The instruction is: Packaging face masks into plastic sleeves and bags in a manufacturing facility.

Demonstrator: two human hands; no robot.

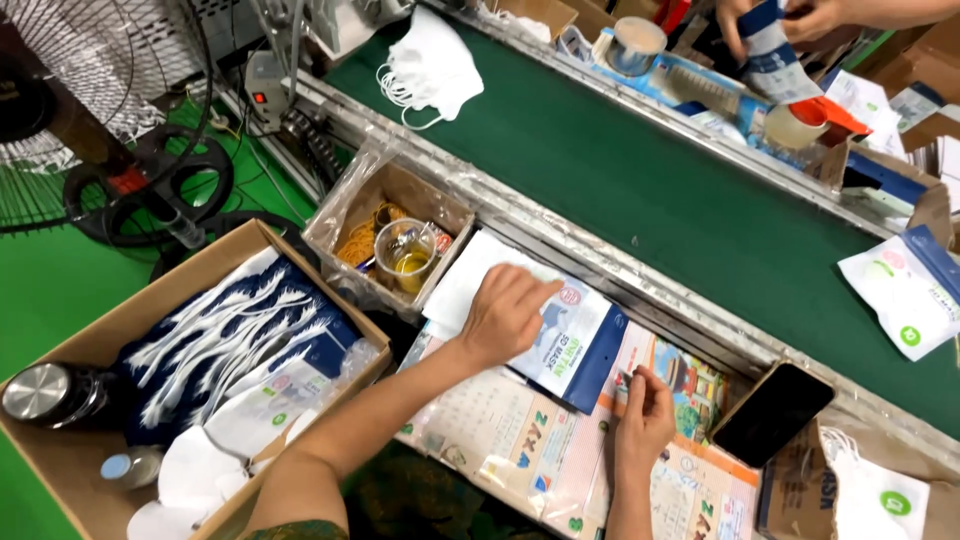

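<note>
— So, what are the two hands doing?

— Left hand lies flat, fingers spread and released, pressing the top of a stack of flat white-and-blue plastic mask pouches. Right hand rests just below and to the right of that stack, fingers loosely curled on the colourful printed plastic sheet that covers the work surface; whether it pinches anything I cannot tell.

— Any risk you see?

— I'd judge the glossy pouches could slide apart if the palm pushes sideways. Just beyond the left fingertips stands a clear plastic cup of yellowish liquid in a small cardboard tray of rubber bands; a careless sweep could tip it. The black smartphone, right of the right hand, sits close to the edge of the green conveyor belt.

— And the surroundings?

— Left of the forearm, a large cardboard box holds white masks with ear loops. Another person's hands work across the belt. Floor is green, with a wire-guard fan far left.
</note>
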